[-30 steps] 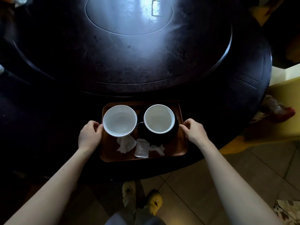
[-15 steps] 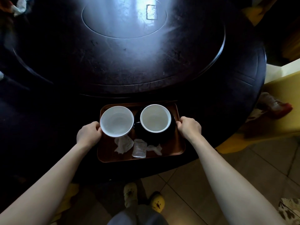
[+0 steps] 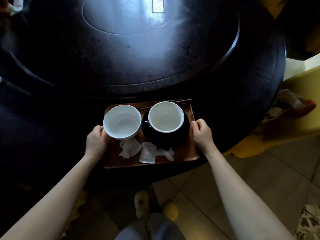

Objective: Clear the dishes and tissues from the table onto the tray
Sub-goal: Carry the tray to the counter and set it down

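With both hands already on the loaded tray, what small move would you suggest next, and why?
Probably lift the brown wooden tray straight up, keeping it level. The left hand and right hand grip opposite edges, and the white bowl, black cup and crumpled tissues lie on it.

Bare forearms, no sleeves, no rings or watch on left hand (image 3: 95, 142) or right hand (image 3: 202, 134); grey trousers (image 3: 150, 228), yellow slippers (image 3: 170, 209) below.
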Tool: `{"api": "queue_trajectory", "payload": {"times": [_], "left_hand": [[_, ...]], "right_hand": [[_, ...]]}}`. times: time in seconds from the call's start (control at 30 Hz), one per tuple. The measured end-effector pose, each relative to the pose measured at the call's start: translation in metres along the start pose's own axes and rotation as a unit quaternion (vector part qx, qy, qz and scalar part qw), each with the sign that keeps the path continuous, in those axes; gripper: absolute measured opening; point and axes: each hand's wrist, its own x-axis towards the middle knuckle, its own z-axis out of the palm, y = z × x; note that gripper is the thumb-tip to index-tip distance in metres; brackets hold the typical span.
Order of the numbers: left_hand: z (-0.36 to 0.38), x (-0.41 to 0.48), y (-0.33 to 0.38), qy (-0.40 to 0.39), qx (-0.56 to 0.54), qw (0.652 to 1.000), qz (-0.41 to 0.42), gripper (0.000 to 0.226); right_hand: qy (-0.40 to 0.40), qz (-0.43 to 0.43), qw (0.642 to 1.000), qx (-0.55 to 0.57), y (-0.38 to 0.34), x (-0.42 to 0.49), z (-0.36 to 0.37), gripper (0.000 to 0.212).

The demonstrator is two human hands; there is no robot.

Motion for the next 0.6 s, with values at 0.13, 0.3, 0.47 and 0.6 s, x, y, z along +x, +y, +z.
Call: {"api": "queue_trajectory", "payload": {"times": [0.13, 0.3, 0.47, 0.6], "left_hand": [[0.001, -0.006, 0.016, 0.008, -0.025, 1.0, 0.004, 0.014], [-0.006, -0.002, 0.037, 0.017, -0.037, 0.998, 0.046, 0.023], [-0.014, 0.006, 0.072, -0.028, -0.086, 0.99, 0.105, 0.023], [-0.016, 0.015, 0.107, -0.086, -0.096, 0.981, 0.147, 0.023]], "right_hand": [[-0.018, 0.006, 0.997, 0.073, -0.005, -0.002, -0.017, 0.023], [-0.032, 0.025, 0.983, 0.182, -0.016, -0.011, -0.044, 0.03], [0.02, 0.009, 0.978, 0.205, -0.032, -0.032, -0.077, 0.026], [0.099, 0.014, 0.971, 0.219, -0.04, -0.057, -0.102, 0.026]]}}
